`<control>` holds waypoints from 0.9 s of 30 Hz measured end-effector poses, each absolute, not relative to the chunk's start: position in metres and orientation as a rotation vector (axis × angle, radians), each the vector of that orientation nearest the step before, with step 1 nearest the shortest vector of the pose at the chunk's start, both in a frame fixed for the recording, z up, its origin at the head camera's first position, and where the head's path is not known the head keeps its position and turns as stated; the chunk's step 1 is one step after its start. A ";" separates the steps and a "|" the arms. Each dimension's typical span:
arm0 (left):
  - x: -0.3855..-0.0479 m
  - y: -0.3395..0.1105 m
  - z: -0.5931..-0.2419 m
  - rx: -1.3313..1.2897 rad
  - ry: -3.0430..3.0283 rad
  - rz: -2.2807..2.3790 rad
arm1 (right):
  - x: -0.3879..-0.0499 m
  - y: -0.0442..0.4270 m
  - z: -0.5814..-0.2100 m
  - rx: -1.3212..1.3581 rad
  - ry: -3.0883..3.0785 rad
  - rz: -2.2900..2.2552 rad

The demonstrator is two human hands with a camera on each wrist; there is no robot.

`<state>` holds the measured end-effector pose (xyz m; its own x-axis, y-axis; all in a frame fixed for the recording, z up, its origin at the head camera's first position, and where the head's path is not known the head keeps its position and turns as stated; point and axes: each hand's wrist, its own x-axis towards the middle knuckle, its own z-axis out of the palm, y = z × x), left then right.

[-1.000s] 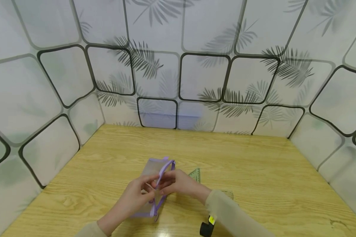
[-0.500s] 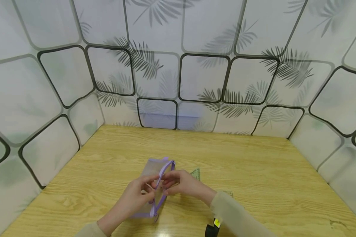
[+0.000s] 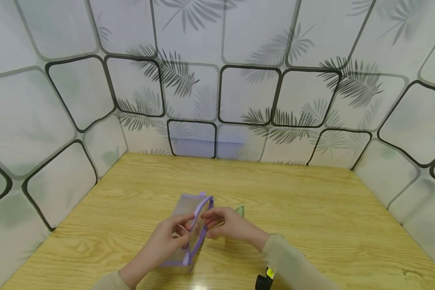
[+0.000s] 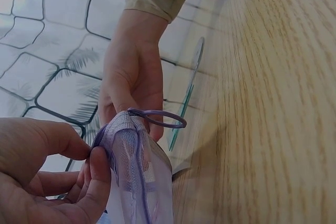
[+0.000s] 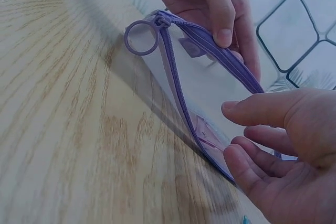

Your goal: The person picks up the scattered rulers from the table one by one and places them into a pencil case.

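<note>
A translucent pouch (image 3: 186, 205) with purple zip edges lies on the table, its mouth spread apart toward the right. The left hand (image 3: 166, 237) pinches one zip edge between thumb and fingers, also plain in the left wrist view, where the pouch (image 4: 139, 182) hangs by that edge. Just right of the mouth is the right hand (image 3: 228, 223), fingers loosely bent and apart, holding nothing. In the right wrist view a purple ring (image 5: 140, 38) hangs from the zip end, and something pinkish (image 5: 207, 132) shows inside the pouch.
A green triangular ruler (image 3: 241, 210) lies behind the right hand. Another ruler's edge (image 3: 277, 235) shows by the right sleeve. A black device with a yellow patch (image 3: 264, 282) is at the right wrist's near side. Patterned curtains (image 3: 250, 96) surround the wooden table (image 3: 311, 201).
The right hand has drawn back slightly rightward from the pouch's mouth, its sleeve and the black device moving with it. The left hand and the pouch have stayed in place.
</note>
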<state>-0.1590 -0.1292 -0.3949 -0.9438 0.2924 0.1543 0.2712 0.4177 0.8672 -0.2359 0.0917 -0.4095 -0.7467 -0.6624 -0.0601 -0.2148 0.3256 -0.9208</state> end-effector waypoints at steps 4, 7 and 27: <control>-0.159 -0.129 -0.395 0.534 2.631 1.599 | -0.236 0.096 -0.411 -0.776 2.177 -1.412; -0.159 -0.129 -0.395 0.530 2.626 1.596 | -0.236 0.099 -0.412 -0.771 2.183 -1.415; -0.159 -0.127 -0.395 0.507 2.633 1.590 | -0.233 0.125 -0.410 -0.831 2.232 -1.374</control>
<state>-0.1593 -0.1272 -0.3947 -0.9469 0.2870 0.1453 0.2622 0.4272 0.8653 -0.2331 0.1245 -0.4100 -0.7485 -0.6628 -0.0193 -0.2812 0.3436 -0.8960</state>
